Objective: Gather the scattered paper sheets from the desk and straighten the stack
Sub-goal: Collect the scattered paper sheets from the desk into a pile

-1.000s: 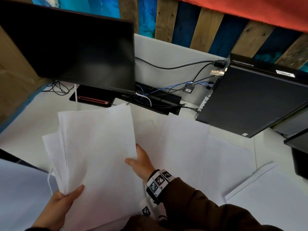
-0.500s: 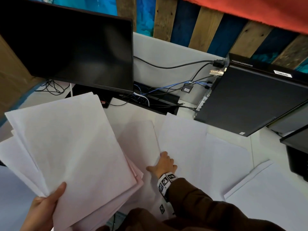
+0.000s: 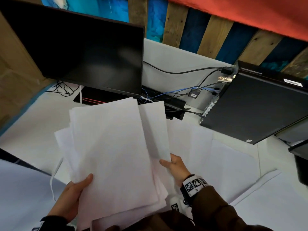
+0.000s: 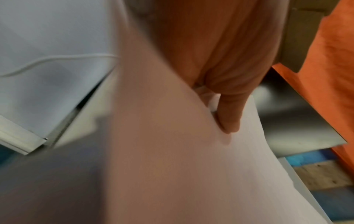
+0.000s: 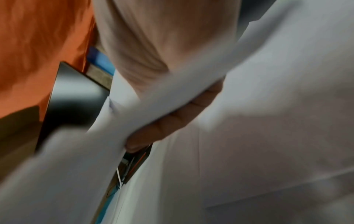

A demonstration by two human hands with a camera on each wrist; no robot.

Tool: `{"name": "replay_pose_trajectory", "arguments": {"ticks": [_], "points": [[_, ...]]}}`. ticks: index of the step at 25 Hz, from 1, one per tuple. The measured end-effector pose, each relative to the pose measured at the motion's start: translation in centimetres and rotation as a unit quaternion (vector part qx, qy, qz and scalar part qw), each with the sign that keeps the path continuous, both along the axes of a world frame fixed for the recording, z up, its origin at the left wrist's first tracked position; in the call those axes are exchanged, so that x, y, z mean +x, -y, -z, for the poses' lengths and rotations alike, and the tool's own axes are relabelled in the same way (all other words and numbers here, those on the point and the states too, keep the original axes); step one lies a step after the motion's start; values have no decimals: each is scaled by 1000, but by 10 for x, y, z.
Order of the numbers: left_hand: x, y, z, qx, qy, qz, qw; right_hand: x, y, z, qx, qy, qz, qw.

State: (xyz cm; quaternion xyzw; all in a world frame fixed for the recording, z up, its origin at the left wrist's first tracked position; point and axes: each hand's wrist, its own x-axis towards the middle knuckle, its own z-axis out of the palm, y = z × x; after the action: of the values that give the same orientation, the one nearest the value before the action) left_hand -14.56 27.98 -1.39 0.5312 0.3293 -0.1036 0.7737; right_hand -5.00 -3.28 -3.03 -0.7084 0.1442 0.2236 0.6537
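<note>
A loose stack of white paper sheets (image 3: 113, 152) is held above the desk, its edges uneven. My left hand (image 3: 70, 197) grips the stack's lower left corner, thumb (image 4: 229, 112) pressed on top of the paper stack (image 4: 239, 174). My right hand (image 3: 175, 165) pinches one sheet (image 3: 155, 129) by its lower right corner, laid against the stack's right side. In the right wrist view the fingers (image 5: 172, 121) curl under that sheet (image 5: 153, 106). More sheets (image 3: 221, 160) lie flat on the white desk (image 3: 30, 130) to the right.
A black monitor (image 3: 80, 54) stands at the back left, its base and cables (image 3: 166, 97) behind the papers. A black computer case (image 3: 253, 105) sits at the right. Another large white sheet (image 3: 275, 205) lies at the front right.
The right hand has picked a sheet off the desk and brought it to the stack. The left hand swung the stack from the far left back to the middle.
</note>
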Motion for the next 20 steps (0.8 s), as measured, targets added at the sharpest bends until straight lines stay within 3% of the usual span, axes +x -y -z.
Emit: {"name": "replay_pose_trajectory", "arguments": {"ticks": [6, 11, 13, 15, 17, 19, 20], "points": [[43, 55, -18, 8, 49, 130, 990, -23, 31, -23, 86, -38, 61, 994], [71, 129, -17, 28, 99, 269, 958, -65, 91, -42, 180, -81, 208, 958], [74, 171, -15, 13, 124, 321, 939, -90, 123, -33, 145, -57, 232, 960], [73, 209, -11, 25, 144, 383, 912, -115, 146, -26, 39, -38, 250, 967], [80, 235, -3, 93, 153, 421, 889, -138, 161, -27, 2, -23, 303, 953], [106, 246, 14, 242, 121, 396, 877, -154, 171, -41, -34, -15, 359, 933], [123, 245, 22, 340, 80, 376, 858, -162, 175, -49, -56, -8, 380, 923]]}}
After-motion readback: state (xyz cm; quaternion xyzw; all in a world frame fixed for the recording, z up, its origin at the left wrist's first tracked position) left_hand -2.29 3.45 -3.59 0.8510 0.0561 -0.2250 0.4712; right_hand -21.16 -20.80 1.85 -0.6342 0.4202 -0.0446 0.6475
